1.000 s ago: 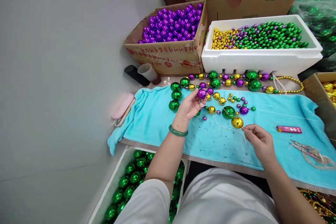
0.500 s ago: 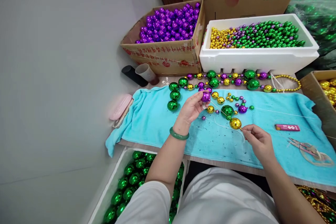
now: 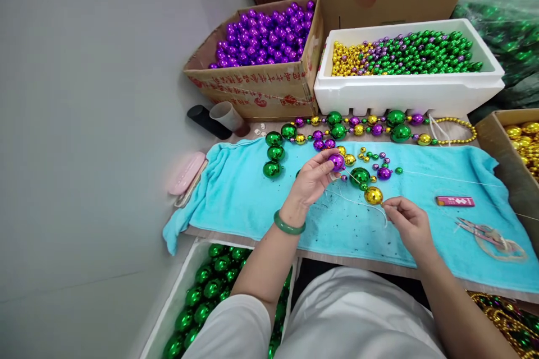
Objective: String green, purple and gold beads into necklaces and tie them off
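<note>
My left hand (image 3: 312,181) is closed on a shiny purple bead (image 3: 336,162), held above the blue towel (image 3: 248,202). A thin white string (image 3: 352,177) runs from that bead toward a large green bead (image 3: 360,176) and a gold bead (image 3: 373,196). Just right of the gold bead, my right hand (image 3: 407,223) pinches the string between thumb and finger. A looser white string end hangs beside those fingertips. Small gold, green and purple beads (image 3: 370,155) lie behind, near another purple bead (image 3: 384,173).
A finished-looking bead strand (image 3: 396,118) lies along the back. Behind it stand a carton (image 3: 252,87) of purple beads and a white foam box (image 3: 408,90) of small beads. Snips (image 3: 482,230) and a pink lighter-like item (image 3: 455,201) lie right. Cups (image 3: 227,115) stand left.
My left hand has moved slightly right and down with the purple bead, closer to the green and gold beads. My right hand keeps its pinch by the gold bead. The view has shifted slightly.
</note>
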Action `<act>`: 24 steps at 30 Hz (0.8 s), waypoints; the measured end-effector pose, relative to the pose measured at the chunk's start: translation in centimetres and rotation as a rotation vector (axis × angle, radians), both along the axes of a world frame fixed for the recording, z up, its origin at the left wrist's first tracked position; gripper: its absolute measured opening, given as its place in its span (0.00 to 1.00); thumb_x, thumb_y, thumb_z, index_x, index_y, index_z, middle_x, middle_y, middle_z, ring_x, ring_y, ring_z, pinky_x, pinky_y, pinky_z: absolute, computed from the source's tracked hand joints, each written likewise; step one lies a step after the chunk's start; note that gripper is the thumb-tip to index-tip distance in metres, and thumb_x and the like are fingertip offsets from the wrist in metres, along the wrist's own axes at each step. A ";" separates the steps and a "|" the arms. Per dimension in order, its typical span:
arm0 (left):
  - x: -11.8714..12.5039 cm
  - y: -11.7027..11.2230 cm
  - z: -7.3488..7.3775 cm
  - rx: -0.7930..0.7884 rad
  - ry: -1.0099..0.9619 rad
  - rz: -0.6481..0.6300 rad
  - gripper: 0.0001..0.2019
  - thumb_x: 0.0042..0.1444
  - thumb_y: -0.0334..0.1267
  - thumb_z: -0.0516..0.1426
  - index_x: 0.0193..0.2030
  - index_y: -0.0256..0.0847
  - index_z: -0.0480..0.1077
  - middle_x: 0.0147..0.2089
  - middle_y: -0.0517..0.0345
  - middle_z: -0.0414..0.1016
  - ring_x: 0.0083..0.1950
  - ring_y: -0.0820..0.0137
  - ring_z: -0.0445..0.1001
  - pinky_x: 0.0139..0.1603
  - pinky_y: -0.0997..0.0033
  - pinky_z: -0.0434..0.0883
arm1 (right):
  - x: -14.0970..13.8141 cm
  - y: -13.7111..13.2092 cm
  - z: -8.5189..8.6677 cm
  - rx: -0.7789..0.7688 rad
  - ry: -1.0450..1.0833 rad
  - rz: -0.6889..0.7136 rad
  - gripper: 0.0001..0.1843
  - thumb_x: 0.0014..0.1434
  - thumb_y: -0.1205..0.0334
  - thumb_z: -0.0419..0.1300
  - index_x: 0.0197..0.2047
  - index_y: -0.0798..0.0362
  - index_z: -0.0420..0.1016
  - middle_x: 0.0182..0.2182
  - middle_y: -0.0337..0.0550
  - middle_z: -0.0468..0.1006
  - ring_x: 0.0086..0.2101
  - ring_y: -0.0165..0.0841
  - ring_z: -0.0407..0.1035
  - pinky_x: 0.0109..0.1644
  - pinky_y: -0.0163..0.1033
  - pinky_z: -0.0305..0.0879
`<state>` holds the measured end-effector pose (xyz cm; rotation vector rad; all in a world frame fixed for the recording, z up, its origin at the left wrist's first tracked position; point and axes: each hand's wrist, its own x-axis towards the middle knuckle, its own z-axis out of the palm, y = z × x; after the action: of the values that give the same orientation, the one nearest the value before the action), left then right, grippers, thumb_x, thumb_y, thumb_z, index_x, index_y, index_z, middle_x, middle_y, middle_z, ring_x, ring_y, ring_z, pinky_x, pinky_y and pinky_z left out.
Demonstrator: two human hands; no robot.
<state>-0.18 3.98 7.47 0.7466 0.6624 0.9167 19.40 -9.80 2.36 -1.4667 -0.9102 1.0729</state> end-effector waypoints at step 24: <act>4.9 0.4 0.1 0.157 0.300 -0.293 0.20 0.48 0.35 0.66 0.50 0.42 0.76 0.45 0.54 0.77 0.39 0.73 0.72 0.42 0.70 0.70 | 1.9 1.3 -0.4 -0.191 0.162 -0.088 0.18 0.44 0.48 0.67 0.31 0.55 0.76 0.19 0.36 0.68 0.20 0.25 0.57 0.23 0.33 0.52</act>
<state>4.75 4.35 7.56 1.1043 0.7247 0.5969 21.30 -8.47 1.95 -1.5348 -0.6373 1.2204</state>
